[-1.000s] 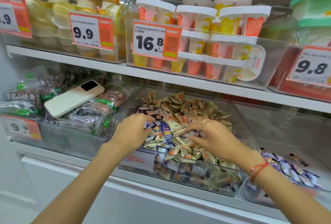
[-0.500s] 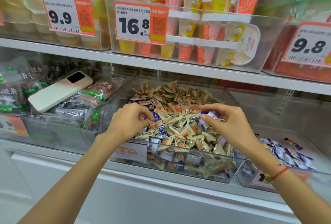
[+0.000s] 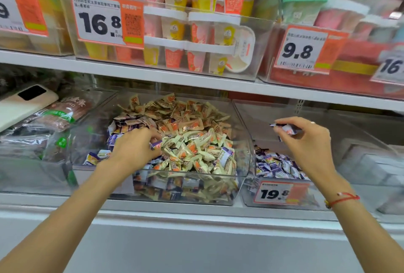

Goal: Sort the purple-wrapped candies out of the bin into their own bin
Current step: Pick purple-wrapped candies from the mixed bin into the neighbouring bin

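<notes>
**Purple candy held over its bin**

The right hand (image 3: 306, 141) pinches one purple candy (image 3: 288, 129) between thumb and fingertips, hanging above the purple bin (image 3: 284, 202) on the lower shelf (image 3: 196, 211), not yet let go. The left hand (image 3: 133, 150) is buried in the mixed bin (image 3: 242, 141), fingers curled among wrappers near another purple piece (image 3: 156, 145); whether it grips one cannot be told. Many purple candies remain along the mixed bin's left side and low front. Risks: a release too far left could drop the candy back over the wall between the bins, and the left hand's rummaging could bury purple pieces under cream ones or flick some over the front lip.
</notes>
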